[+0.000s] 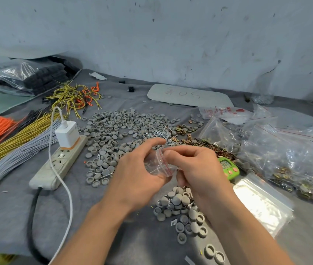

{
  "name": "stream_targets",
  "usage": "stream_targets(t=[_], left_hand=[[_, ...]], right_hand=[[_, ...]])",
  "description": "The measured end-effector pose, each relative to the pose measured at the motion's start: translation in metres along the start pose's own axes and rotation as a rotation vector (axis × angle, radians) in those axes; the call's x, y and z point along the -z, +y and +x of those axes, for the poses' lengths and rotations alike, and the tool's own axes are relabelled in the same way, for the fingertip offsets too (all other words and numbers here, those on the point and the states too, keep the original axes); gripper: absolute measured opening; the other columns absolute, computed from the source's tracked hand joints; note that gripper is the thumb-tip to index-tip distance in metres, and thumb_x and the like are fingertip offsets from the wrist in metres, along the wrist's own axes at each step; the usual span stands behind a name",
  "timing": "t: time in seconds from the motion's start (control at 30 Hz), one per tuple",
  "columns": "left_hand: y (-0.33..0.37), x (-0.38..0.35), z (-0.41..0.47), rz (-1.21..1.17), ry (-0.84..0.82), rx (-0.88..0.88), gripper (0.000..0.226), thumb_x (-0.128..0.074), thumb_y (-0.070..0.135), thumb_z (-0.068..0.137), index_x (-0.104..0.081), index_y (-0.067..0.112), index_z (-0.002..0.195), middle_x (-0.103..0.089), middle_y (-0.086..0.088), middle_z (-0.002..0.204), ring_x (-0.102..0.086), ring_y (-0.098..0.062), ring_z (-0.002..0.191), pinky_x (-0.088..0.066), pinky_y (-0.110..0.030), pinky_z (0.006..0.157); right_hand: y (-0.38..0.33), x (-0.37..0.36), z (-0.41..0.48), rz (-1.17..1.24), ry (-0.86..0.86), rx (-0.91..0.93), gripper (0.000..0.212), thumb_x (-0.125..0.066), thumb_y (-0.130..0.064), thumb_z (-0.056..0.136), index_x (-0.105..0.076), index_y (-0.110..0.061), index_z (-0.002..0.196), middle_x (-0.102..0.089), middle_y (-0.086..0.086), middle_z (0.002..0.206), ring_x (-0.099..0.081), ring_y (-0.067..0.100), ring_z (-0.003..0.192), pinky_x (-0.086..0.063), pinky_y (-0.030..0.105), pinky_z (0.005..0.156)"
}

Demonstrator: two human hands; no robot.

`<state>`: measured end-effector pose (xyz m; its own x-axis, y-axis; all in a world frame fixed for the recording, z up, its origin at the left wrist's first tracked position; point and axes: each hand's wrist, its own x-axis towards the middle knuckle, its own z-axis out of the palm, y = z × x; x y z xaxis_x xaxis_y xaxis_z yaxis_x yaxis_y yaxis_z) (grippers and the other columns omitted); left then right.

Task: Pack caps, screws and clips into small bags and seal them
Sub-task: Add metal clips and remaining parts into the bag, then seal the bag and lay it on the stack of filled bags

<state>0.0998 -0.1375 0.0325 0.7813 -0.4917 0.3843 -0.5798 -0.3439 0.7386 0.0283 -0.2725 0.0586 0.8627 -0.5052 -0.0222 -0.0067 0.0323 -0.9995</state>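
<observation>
Grey caps (182, 205) in a small heap nearest, on the grey cloth of the table (8, 217), with a few strays closer still toward the lower edge. Just beyond that heap, both hands raised off the table, meeting around one small clear bag (154, 165). Under and behind the bag, the left hand (132, 173), cupped, fingers curled round it, thumb arched over the top. At the bag's red-striped zip edge, the right hand (195, 165), pinching it between thumb and bent fingers. Inside the bag, a few silvery screws (151, 170); anything else in there too blurred to tell. Zip open or closed: impossible to tell.

Right of the hands, a stack of empty bags (262, 205) flat on the table, and a green timer (228, 167) half hidden behind the right hand. Left of them, a beige power strip (58, 163) with a white charger (66, 136) plugged in and a white cable looping forward.

Beyond the hands, a wide scatter of the same caps, a screw pile (157, 137) at its right edge, then a band of brassy clips (215, 148). Farther right, large clear sacks (285, 150) of filled packets. At the left edge, wire bundles (18, 134) in orange, yellow and grey. At the back, a pale flat plate (188, 95) with red marks, just before a scuffed wall.
</observation>
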Motion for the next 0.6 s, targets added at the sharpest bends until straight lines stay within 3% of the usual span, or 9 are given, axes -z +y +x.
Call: stream_targets(t=[0.1,0.2,0.27,0.33,0.4,0.47,0.53,0.6], left_hand=[[-0.001,0.001,0.001,-0.096,0.001,0.017,0.056,-0.084,0.033,0.075,-0.060,0.053,0.122,-0.071,0.027,0.100,-0.068,0.005,0.088,-0.051,-0.012,0.071],[0.000,0.004,0.002,-0.347,-0.074,0.054,0.035,-0.074,0.028,0.089,-0.063,0.045,0.118,-0.075,0.016,0.106,-0.070,-0.001,0.087,-0.055,-0.027,0.077],[0.002,0.006,0.002,-0.542,-0.133,0.061,0.030,-0.066,0.027,0.091,-0.061,0.030,0.120,-0.075,0.005,0.114,-0.071,-0.014,0.103,-0.056,-0.036,0.088],[0.004,0.007,0.003,-0.659,-0.181,0.042,0.026,-0.061,0.023,0.093,-0.063,0.020,0.119,-0.074,0.001,0.118,-0.068,-0.020,0.113,-0.054,-0.031,0.092],[0.006,0.009,0.003,-0.659,-0.185,0.030,0.026,-0.057,0.026,0.095,-0.071,0.023,0.117,-0.068,0.010,0.130,-0.063,-0.007,0.123,-0.050,-0.018,0.094],[0.003,0.011,0.005,-0.525,-0.132,0.028,0.029,-0.057,0.034,0.095,-0.074,0.035,0.119,-0.060,0.022,0.138,-0.053,0.006,0.130,-0.044,-0.016,0.099],[-0.001,0.011,0.005,-0.442,-0.063,0.073,0.025,-0.063,0.037,0.097,-0.071,0.047,0.118,-0.069,0.016,0.124,-0.065,-0.002,0.116,-0.052,-0.027,0.093],[-0.005,0.011,0.006,-0.457,0.042,0.167,0.026,-0.075,0.028,0.093,-0.073,0.045,0.111,-0.077,0.006,0.100,-0.074,-0.014,0.092,-0.061,-0.036,0.081]], right_hand=[[0.002,-0.001,0.001,-0.144,0.083,0.190,0.019,-0.080,-0.010,0.081,-0.084,-0.029,0.079,-0.075,0.001,0.067,-0.053,0.013,0.043,-0.046,0.029,0.045],[-0.001,0.008,0.007,-0.158,0.265,0.280,0.024,-0.076,-0.005,0.084,-0.083,-0.028,0.084,-0.078,-0.007,0.077,-0.069,0.006,0.065,-0.055,0.029,0.064],[-0.004,0.013,0.010,-0.093,0.101,0.199,0.033,-0.073,0.002,0.084,-0.081,-0.026,0.098,-0.080,-0.008,0.091,-0.075,0.005,0.085,-0.055,0.024,0.076],[-0.003,0.013,0.010,-0.043,-0.143,0.087,0.042,-0.077,-0.001,0.081,-0.076,-0.025,0.116,-0.080,-0.006,0.103,-0.075,0.005,0.093,-0.055,0.021,0.078],[0.000,0.012,0.009,-0.053,-0.242,0.043,0.043,-0.079,-0.006,0.084,-0.073,-0.027,0.122,-0.080,-0.001,0.105,-0.075,0.009,0.094,-0.056,0.020,0.079],[0.001,0.013,0.007,-0.070,-0.217,0.039,0.033,-0.080,-0.009,0.087,-0.078,-0.028,0.114,-0.080,0.004,0.099,-0.075,0.012,0.090,-0.056,0.020,0.078],[0.000,0.014,0.006,-0.054,-0.157,0.037,0.021,-0.082,-0.010,0.085,-0.082,-0.023,0.101,-0.080,0.005,0.090,-0.073,0.011,0.079,-0.055,0.019,0.072],[0.000,0.017,0.006,-0.019,-0.093,0.030,0.012,-0.084,-0.010,0.082,-0.082,-0.018,0.091,-0.077,0.004,0.081,-0.069,0.009,0.070,-0.054,0.020,0.068]])
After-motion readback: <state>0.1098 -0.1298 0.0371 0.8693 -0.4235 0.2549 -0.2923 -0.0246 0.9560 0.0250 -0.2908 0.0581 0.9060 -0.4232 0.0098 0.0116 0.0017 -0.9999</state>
